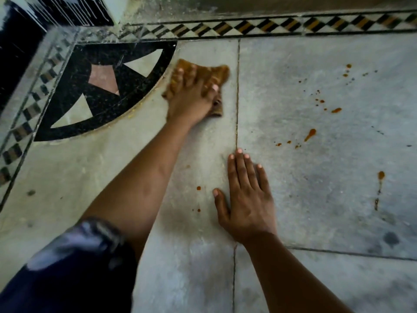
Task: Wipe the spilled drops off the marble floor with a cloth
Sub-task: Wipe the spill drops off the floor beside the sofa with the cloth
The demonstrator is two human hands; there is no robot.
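Observation:
A crumpled orange-brown cloth (217, 72) lies on the grey marble floor (316, 199) beside a black inlaid corner pattern. My left hand (191, 96) presses down on the cloth with spread fingers; it looks motion-blurred. My right hand (246, 199) lies flat on the floor, palm down, fingers straight, near a slab joint. Orange-brown spilled drops (311, 134) are scattered over the slab to the right, with a longer streak (381, 177) further right. A few small drops (198, 188) sit just left of my right thumb.
A black quarter-circle inlay (108, 91) with pale and pink wedges fills the corner on the left. A chequered border strip (270, 26) runs along the far wall and down the left side. My dark sleeve (67, 267) covers the lower left.

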